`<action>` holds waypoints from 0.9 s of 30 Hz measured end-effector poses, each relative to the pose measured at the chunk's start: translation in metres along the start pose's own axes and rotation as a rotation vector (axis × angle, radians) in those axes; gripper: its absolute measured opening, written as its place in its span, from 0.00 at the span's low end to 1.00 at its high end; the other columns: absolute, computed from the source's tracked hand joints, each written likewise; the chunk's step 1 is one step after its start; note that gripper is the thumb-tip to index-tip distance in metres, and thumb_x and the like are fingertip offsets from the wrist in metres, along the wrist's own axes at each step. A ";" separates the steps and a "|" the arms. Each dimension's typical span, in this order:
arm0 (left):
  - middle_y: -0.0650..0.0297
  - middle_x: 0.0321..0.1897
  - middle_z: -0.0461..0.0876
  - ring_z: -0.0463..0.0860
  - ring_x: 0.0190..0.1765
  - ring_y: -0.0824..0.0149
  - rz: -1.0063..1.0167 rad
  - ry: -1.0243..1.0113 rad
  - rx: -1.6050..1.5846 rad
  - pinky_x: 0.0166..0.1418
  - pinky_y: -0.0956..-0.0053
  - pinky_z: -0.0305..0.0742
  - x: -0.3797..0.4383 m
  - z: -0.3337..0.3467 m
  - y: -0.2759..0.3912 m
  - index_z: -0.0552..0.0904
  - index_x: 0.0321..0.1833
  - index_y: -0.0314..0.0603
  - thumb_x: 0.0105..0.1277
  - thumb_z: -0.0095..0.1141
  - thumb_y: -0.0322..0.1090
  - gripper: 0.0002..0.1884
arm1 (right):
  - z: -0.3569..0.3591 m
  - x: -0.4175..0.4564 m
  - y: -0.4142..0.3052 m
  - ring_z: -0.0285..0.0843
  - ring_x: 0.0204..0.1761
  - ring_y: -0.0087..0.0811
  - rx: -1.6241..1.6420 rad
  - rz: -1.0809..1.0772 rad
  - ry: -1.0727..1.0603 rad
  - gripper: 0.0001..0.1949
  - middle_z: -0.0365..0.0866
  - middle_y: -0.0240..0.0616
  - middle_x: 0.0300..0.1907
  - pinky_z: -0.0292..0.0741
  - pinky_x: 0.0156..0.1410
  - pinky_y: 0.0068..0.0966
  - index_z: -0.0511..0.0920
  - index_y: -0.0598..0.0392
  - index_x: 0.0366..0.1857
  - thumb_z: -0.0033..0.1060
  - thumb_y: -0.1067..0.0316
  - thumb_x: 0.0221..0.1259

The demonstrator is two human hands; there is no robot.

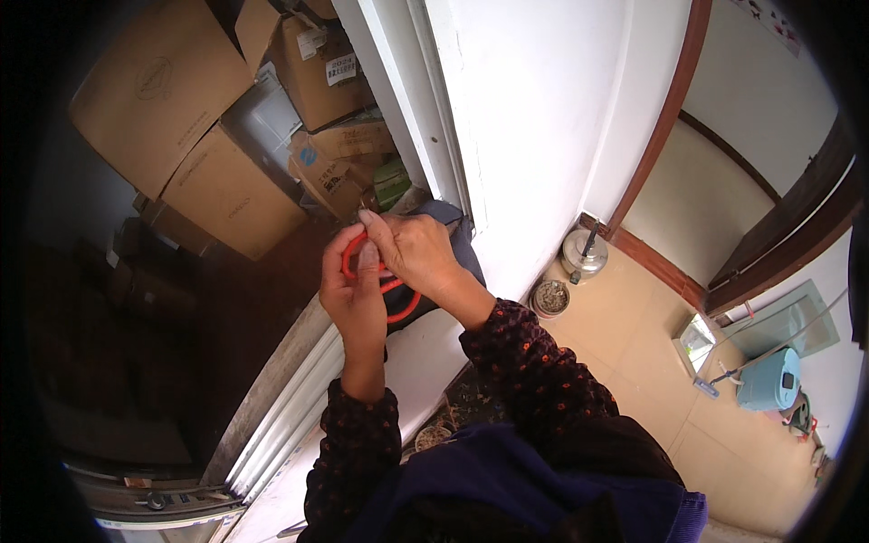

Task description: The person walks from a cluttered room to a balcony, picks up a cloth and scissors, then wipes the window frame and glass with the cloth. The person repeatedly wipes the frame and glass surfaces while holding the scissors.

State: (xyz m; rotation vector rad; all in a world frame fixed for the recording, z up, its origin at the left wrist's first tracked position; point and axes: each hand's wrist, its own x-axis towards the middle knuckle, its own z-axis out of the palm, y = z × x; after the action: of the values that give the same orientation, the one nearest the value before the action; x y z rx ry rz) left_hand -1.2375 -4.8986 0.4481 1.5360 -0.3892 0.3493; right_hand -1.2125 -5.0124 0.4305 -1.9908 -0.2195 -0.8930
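A red cord runs in loops between my two hands, held up near the edge of the white door frame. My left hand is closed around one loop, with its thumb lying along the cord. Touching it from the right, my right hand pinches with thumb and forefinger at the top; what lies between those fingertips is too small to tell. Dark fabric shows behind and below the hands, against the frame.
Cardboard boxes are stacked in the dark room at left. A white door frame stands ahead. On the tiled floor at right are a metal kettle, a pot of soil, a mop and a blue bucket.
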 end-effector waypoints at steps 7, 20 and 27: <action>0.60 0.52 0.80 0.78 0.53 0.72 0.045 -0.099 -0.152 0.63 0.72 0.75 -0.012 0.001 -0.008 0.71 0.70 0.35 0.75 0.55 0.26 0.22 | -0.005 0.002 -0.005 0.84 0.29 0.51 0.117 0.259 -0.123 0.31 0.83 0.45 0.21 0.79 0.36 0.43 0.85 0.53 0.24 0.41 0.41 0.77; 0.58 0.52 0.80 0.79 0.52 0.71 0.188 -0.024 -0.033 0.60 0.75 0.76 -0.022 0.017 -0.013 0.58 0.78 0.36 0.76 0.50 0.23 0.30 | -0.011 0.005 -0.005 0.84 0.27 0.51 0.191 0.161 -0.049 0.30 0.82 0.45 0.19 0.80 0.36 0.41 0.86 0.54 0.26 0.43 0.41 0.77; 0.55 0.59 0.77 0.76 0.64 0.63 0.045 -0.008 -0.292 0.72 0.67 0.67 -0.029 0.018 -0.002 0.55 0.79 0.34 0.71 0.55 0.24 0.35 | -0.024 0.012 -0.002 0.81 0.22 0.34 0.285 0.177 -0.254 0.31 0.80 0.40 0.16 0.75 0.34 0.29 0.84 0.57 0.22 0.43 0.44 0.80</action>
State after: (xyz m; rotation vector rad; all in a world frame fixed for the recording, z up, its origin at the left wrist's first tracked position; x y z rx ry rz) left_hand -1.2629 -4.9158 0.4332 1.2455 -0.4602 0.3068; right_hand -1.2167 -5.0323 0.4473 -1.8189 -0.2916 -0.4669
